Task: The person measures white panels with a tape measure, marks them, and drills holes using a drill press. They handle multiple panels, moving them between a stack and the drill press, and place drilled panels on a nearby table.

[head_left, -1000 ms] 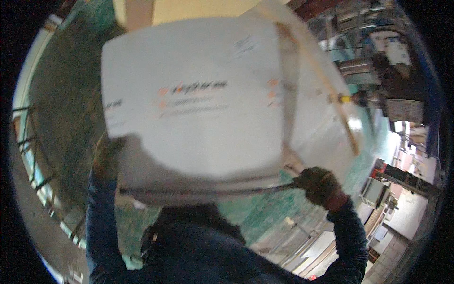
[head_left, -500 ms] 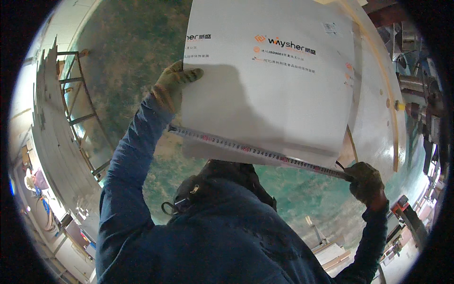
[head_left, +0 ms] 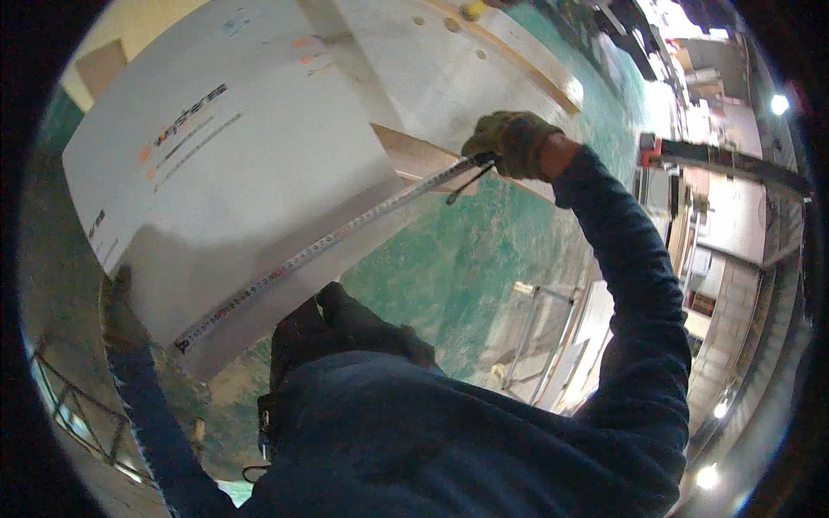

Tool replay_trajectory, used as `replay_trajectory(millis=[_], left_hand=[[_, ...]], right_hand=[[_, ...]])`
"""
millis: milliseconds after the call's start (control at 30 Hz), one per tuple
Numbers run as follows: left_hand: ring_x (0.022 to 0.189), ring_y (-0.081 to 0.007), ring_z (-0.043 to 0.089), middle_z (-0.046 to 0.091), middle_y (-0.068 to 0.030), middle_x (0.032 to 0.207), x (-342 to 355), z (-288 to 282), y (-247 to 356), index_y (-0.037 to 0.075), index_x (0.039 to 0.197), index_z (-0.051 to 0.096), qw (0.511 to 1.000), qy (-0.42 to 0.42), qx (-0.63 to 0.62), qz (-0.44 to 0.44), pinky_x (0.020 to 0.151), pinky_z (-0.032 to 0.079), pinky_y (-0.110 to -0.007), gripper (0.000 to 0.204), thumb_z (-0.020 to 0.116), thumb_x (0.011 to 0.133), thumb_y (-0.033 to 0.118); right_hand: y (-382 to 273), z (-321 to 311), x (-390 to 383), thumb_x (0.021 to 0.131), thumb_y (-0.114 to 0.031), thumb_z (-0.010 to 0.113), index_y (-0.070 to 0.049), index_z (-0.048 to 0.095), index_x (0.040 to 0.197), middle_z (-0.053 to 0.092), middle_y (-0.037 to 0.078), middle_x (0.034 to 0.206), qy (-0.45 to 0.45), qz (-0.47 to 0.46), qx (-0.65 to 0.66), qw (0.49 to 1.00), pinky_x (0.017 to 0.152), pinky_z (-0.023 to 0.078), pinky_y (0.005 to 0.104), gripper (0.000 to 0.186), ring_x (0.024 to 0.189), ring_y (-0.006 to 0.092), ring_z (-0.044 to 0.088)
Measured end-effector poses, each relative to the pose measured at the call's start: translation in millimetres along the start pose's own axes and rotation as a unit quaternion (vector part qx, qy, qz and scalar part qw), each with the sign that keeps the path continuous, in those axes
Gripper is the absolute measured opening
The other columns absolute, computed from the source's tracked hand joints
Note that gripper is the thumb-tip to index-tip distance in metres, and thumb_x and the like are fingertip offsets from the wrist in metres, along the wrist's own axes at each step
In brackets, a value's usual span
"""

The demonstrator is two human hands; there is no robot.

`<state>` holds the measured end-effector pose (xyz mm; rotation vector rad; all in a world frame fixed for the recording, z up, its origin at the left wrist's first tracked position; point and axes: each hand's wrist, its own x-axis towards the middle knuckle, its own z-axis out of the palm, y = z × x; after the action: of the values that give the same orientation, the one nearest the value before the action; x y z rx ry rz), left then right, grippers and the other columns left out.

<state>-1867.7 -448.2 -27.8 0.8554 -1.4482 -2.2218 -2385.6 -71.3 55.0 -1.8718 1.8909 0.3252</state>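
Observation:
A large white panel [head_left: 285,164] in printed film lies in front of me, tilted in the view. At its left edge my gloved left hand [head_left: 123,311], dim and partly in shadow, is closed on the panel with the thumb over its face. A tape measure's blade [head_left: 302,261] stretches across the panel near its close edge, its end at the close left corner. In its dark glove, my right hand [head_left: 515,143] is closed round the tape measure beyond the panel's right side. The tape's case is mostly hidden in the hand; a black strap hangs below.
A pale board [head_left: 432,82] with a wooden edge strip [head_left: 527,65] extends beyond the panel. Green worn floor [head_left: 466,250] shows below. A metal frame [head_left: 540,337] stands at the lower right, a dark rack [head_left: 82,406] at lower left. Another red-and-dark bar [head_left: 717,160] is at right.
My view has swung to the right, so the panel and tape now appear turned and farther left. The tape still runs across the panel, with both hands keeping their holds.

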Motion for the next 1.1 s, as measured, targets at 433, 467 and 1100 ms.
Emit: replay_trajectory(millis=[433, 467, 1100], left_hand=[[0.113, -0.0296, 0.064, 0.062, -0.0155, 0.130, 6.9, 7.1, -0.2, 0.001, 0.140, 0.054, 0.996, 0.016, 0.080, -0.025, 0.094, 0.058, -0.046, 0.047, 0.063, 0.100, 0.025], [0.113, -0.0296, 0.064, 0.062, -0.0155, 0.130, 12.9, -28.1, -19.1, 0.001, 0.139, 0.055, 0.993, 0.072, 0.076, -0.062, 0.093, 0.058, -0.046, 0.046, 0.063, 0.100, 0.024], [0.109, -0.0302, 0.064, 0.065, -0.0142, 0.126, -2.6, -51.2, -35.3, 0.003, 0.136, 0.060, 0.994, 0.072, -0.005, -0.079, 0.092, 0.056, -0.046, 0.050, 0.067, 0.098, 0.033]], right_hand=[[-21.5, 4.8, 16.3, 0.076, -0.010, 0.075, -0.021, 0.068, 0.109, 0.068, 0.009, 0.099, -0.070, -0.013, -0.024, 0.997, 0.082, 0.057, 0.0471, 0.036, 0.096, 0.0350, 0.069], [-20.0, 5.2, 17.6, 0.077, -0.012, 0.073, -0.020, 0.066, 0.106, 0.067, 0.010, 0.096, -0.055, -0.044, -0.031, 0.997, 0.079, 0.057, 0.0486, 0.031, 0.093, 0.0370, 0.069], [-27.2, -4.9, 28.0, 0.073, -0.007, 0.079, -0.026, 0.070, 0.119, 0.068, 0.005, 0.105, -0.123, 0.031, -0.050, 0.991, 0.089, 0.056, 0.0441, 0.050, 0.103, 0.0301, 0.068]])
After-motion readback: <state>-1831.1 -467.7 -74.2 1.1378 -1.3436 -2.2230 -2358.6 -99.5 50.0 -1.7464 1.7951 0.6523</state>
